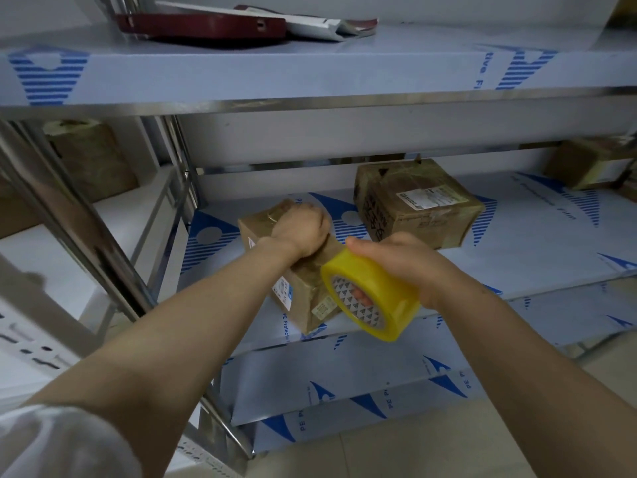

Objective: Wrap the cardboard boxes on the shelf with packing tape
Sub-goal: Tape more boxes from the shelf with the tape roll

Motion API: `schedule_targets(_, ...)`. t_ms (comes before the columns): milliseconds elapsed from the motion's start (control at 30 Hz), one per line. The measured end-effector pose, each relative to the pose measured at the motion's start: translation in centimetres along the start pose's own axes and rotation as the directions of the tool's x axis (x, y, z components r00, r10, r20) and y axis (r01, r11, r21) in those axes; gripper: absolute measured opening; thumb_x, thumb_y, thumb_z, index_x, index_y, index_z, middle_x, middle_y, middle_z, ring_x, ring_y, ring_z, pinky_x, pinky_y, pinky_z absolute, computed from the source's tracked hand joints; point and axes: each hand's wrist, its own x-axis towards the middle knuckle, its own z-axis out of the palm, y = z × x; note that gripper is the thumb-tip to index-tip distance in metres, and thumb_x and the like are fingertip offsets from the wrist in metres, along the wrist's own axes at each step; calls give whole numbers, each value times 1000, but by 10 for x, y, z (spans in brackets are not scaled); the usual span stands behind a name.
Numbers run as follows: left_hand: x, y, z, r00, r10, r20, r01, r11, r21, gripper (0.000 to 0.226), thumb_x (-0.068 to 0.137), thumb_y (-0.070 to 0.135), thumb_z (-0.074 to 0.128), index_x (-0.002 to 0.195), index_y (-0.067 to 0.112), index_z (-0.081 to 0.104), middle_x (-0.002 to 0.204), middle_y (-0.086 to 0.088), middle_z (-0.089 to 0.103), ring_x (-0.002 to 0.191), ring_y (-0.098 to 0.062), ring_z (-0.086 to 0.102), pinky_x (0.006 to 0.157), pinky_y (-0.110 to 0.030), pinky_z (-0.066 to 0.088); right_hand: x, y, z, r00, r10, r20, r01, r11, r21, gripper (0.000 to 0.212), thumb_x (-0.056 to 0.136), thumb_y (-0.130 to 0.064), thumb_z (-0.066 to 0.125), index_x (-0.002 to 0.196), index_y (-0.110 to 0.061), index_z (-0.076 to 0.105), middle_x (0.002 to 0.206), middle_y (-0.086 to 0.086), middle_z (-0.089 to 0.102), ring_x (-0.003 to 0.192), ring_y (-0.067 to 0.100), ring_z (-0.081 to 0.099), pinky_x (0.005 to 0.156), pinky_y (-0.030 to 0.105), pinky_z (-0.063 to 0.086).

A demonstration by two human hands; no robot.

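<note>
A small cardboard box (300, 295) lies near the front edge of the middle shelf (537, 246), glossy with tape and bearing small labels. My left hand (300, 231) rests on its top with the fingers curled over the far edge. My right hand (406, 267) grips a yellow roll of packing tape (370, 293), fingers through its core, held against the box's right end. A larger taped cardboard box (418, 201) with a white label sits behind and to the right.
A third box (591, 163) stands at the shelf's far right. Dark red and white flat items (220, 25) lie on the upper shelf. Steel uprights (86, 215) stand at the left, with another brown package (93, 157) behind them. A lower shelf (344, 384) sits beneath.
</note>
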Motion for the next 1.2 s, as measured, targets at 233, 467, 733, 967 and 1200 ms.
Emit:
schedule_targets(233,5,17,11,988,155,7,-153,966,208,54,105,38,23,92,8,66,77,-16,60,83,-34,60,74,-37,43,2,13,0,998,-58,35,56,997,51,57,85,-49,62,109,2,64,100,17,67,78,20,66,80,38,55)
schedule_targets(467,7,17,14,988,153,4,-151,972,179,53,106,33,21,118,1,61,72,-17,55,81,-36,60,84,-43,45,-6,58,4,979,-112,171,77,978,196,58,64,-60,66,100,-15,73,95,8,74,92,25,70,91,46,53)
schedule_targets(733,6,13,14,984,178,1,-176,968,179,63,104,42,15,59,8,44,54,-5,39,74,-33,59,79,-39,46,-20,81,12,983,-127,135,83,952,293,38,91,-28,58,91,9,62,65,15,67,56,21,65,60,31,55)
schedule_targets(967,5,15,9,986,157,51,-162,979,126,64,103,45,21,67,5,56,56,-6,41,69,-29,55,84,-42,46,-28,89,18,995,70,72,-89,945,313,41,89,-31,62,85,10,62,68,29,65,43,21,57,52,30,54)
schedule_targets(1200,0,20,-2,972,142,-188,-183,958,-219,68,101,50,21,71,14,70,82,-4,71,81,-17,63,88,-33,45,-11,75,10,991,122,-61,-94,934,344,45,89,-29,63,110,11,59,50,1,56,39,8,52,32,11,40)
